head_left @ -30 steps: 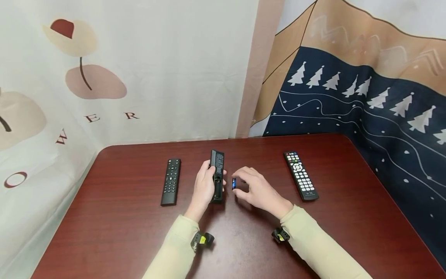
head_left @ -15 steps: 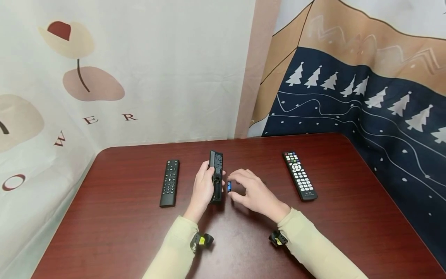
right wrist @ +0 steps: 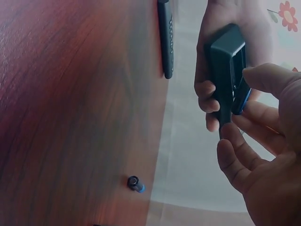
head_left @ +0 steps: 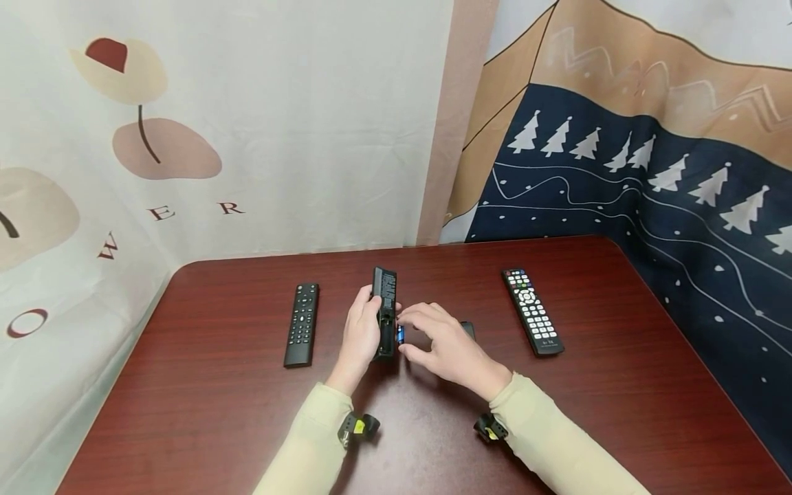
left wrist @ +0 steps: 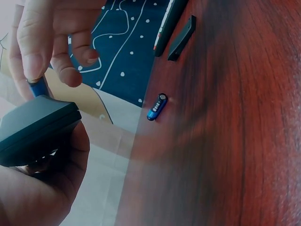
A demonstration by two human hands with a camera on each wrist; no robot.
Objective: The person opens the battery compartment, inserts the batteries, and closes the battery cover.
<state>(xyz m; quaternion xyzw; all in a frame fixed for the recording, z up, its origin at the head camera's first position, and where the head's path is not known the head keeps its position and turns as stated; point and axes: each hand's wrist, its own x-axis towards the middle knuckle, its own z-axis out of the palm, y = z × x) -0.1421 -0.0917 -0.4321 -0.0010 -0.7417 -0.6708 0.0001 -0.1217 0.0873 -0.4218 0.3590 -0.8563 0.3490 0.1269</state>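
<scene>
My left hand [head_left: 360,331] grips a black remote control [head_left: 385,289], its back turned up and the battery compartment uncovered. Right beside the compartment, my right hand [head_left: 453,349] pinches a blue battery [head_left: 400,335] between thumb and fingertips. In the right wrist view this battery [right wrist: 241,101] lies along the compartment's opening; how far inside it is, I cannot tell. A second blue battery [left wrist: 157,107] lies on the table below the hands. The small black battery cover [head_left: 468,329] rests behind my right hand, partly hidden by it.
A slim black remote [head_left: 302,324] lies on the table [head_left: 235,412] to the left. Another remote with white buttons [head_left: 533,313] lies to the right. Printed curtains [head_left: 322,137] hang along the table's back edge.
My right hand has moved left with the battery, closing the gap to the remote. The battery cover has come into sight behind it. My left hand keeps the remote nearly in place.
</scene>
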